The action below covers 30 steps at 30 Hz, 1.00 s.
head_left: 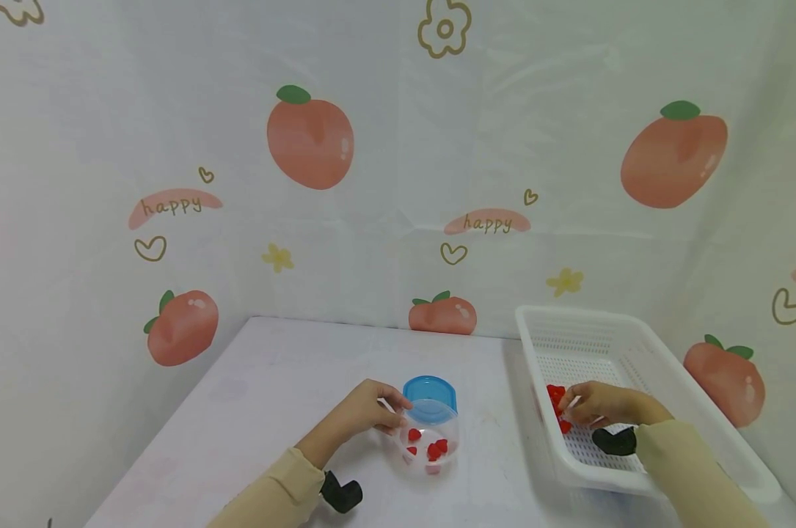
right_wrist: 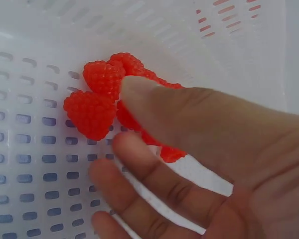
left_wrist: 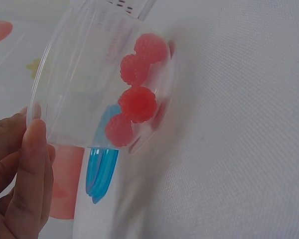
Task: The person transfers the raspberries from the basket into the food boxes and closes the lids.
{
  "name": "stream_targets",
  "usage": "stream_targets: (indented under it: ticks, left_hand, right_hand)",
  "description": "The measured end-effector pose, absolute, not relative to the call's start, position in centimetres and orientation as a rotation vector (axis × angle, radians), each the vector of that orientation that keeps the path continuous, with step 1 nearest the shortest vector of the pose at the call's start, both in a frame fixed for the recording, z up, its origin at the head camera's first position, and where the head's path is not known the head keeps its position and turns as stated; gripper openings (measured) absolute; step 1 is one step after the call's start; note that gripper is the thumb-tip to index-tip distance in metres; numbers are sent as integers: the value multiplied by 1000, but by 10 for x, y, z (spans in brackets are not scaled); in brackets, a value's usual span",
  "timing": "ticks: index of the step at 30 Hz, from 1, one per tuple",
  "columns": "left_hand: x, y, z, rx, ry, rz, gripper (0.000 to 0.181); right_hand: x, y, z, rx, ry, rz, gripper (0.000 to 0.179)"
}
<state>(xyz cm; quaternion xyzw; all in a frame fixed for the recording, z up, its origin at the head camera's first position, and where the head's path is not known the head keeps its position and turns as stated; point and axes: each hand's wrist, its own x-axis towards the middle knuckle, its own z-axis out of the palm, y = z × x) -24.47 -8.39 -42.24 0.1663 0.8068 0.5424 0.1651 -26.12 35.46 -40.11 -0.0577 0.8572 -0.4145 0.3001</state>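
Observation:
My left hand [head_left: 367,408] pinches the rim of a clear plastic tub [left_wrist: 72,99] between thumb and fingers. Inside the tub's base lie several red raspberries [left_wrist: 138,103]. Just behind the tub a blue lid [head_left: 431,391] is on the table. My right hand [head_left: 599,404] is down inside a white plastic basket [head_left: 642,469], over a cluster of raspberries [right_wrist: 91,115]. In the right wrist view, thumb and fingertips stand apart, with the thumb tip in front of some raspberries. Whether it touches them I cannot tell. Part of the cluster is hidden behind the thumb.
The basket has raised, slotted walls and stands at the right of the white table [head_left: 239,411]. A curtain [head_left: 384,242] printed with fruit hangs at the table's back edge. Black straps [head_left: 340,495] show at both wrists.

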Motion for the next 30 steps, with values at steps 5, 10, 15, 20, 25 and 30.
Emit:
stream_targets:
  ticks: [5,10,15,20,25,30]
  left_hand:
    - [-245,-83,-423,462,2306,1536,23]
    - [-246,-84,-423,456,2309,1530,23]
    - [-245,-84,-422,456,2311,1529,23]
    - [-245,-83,-422,454,2309,1533,23]
    - [-245,-83,-422,451,2305,1535,23]
    - [-245,-83,-422,442,2297,1534,23]
  right_hand:
    - [-260,353,-402,-46,2262,-1038,19]
    - [-260,353,-403,10,2272,-1011,20]
    - [-260,353,-402,8,2285,-974,22]
    - [-259,351,-402,34,2311,-925,21]
    - [-259,349,-404,52,2326,-902,17]
    - [-260,349,-407,45,2341,-877,15]
